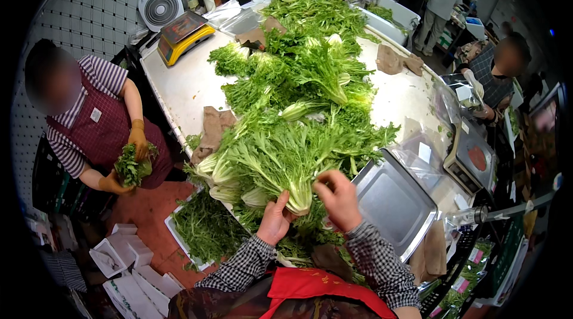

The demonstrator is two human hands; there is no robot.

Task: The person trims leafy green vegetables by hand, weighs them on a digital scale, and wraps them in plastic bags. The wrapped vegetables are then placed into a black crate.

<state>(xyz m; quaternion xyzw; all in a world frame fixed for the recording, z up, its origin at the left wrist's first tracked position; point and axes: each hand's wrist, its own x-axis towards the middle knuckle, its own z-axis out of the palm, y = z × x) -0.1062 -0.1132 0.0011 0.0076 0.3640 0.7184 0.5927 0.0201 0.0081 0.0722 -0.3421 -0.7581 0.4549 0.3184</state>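
Observation:
A head of frisée-like leafy greens [293,175] lies root end toward me, its pale base held in my left hand [275,220] with the thumb on top. Just right of it, my right hand [338,198] is raised with fingers curled near the outer leaves; whether it pinches a leaf cannot be told. Several pale-stemmed heads [221,171] lie to the left of my left hand. Beyond both hands a long heap of the same greens [286,77] runs up the white table [172,90].
A metal tray [396,202] sits right of my right hand, with plastic bags [421,153] and a scale [470,153] beyond. A yellow scale [183,37] stands far left. Below the left edge is a white bin of greens [208,225]. Co-workers stand left, right and across.

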